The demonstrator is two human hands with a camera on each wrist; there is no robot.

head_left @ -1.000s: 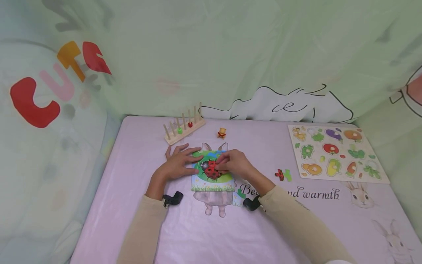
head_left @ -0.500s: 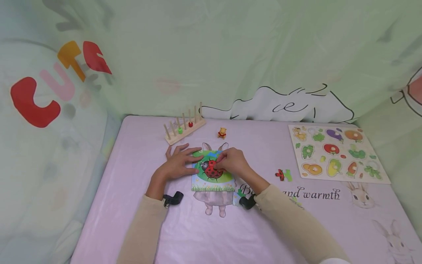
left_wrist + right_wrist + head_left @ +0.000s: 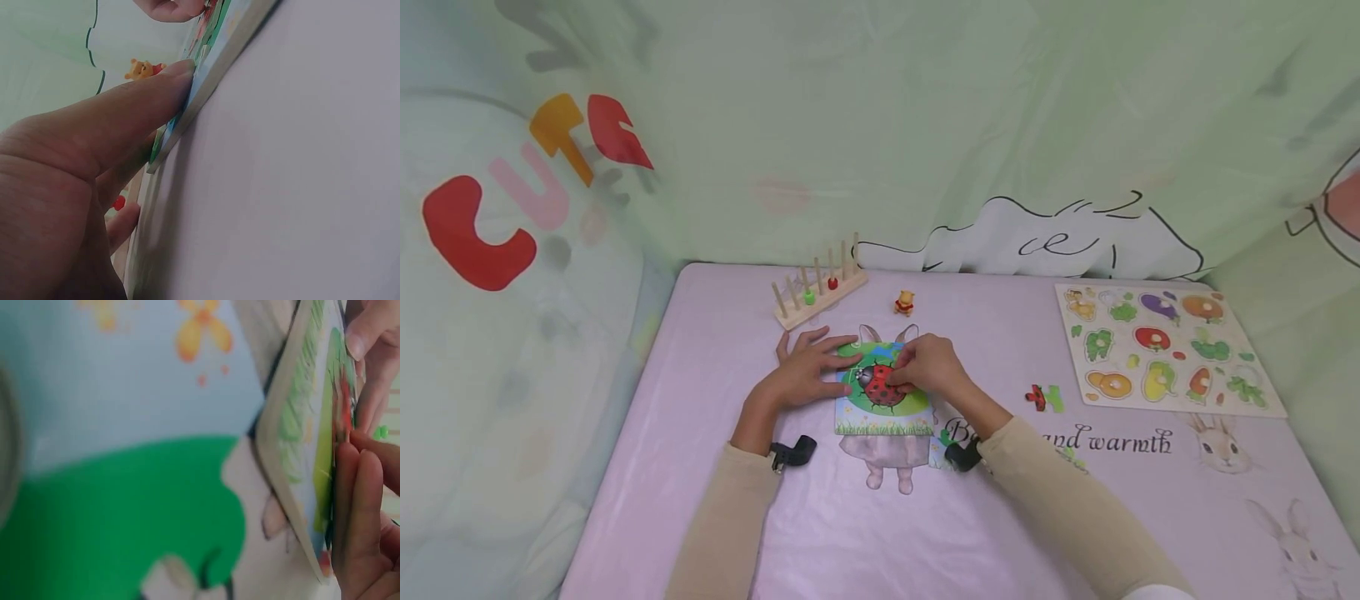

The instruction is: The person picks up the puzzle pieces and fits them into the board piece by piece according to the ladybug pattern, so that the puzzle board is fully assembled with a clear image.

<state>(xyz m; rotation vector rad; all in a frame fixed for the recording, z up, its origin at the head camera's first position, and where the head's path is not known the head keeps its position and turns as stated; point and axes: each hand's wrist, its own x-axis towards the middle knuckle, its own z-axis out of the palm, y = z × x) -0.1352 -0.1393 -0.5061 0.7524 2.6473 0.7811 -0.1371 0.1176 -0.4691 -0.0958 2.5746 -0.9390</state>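
A square ladybug jigsaw puzzle (image 3: 880, 417) lies on the table, with green leaf, sky and grass around the red insect. My left hand (image 3: 808, 371) rests over its left edge, fingers spread and thumb on the board; the left wrist view shows that thumb (image 3: 169, 81) at the board's edge. My right hand (image 3: 934, 367) pinches a red puzzle piece on the ladybug's upper right, and the fingers mostly hide it. In the right wrist view the right fingertips (image 3: 365, 469) meet the red part (image 3: 342, 409) of the puzzle.
Loose puzzle pieces lie right of the board: a red-and-green one (image 3: 1037, 397), a blue-and-green one (image 3: 936, 452) near the right wrist camera, and a green one (image 3: 1071, 456) by the sleeve. Behind stand a wooden peg rack (image 3: 820, 304) and a bear figurine (image 3: 905, 302). A vegetable puzzle board (image 3: 1172, 350) lies right.
My right hand has shifted very slightly over the ladybug, and its forearm has drawn a little to the left, uncovering the green loose piece. The left hand stays where it was.
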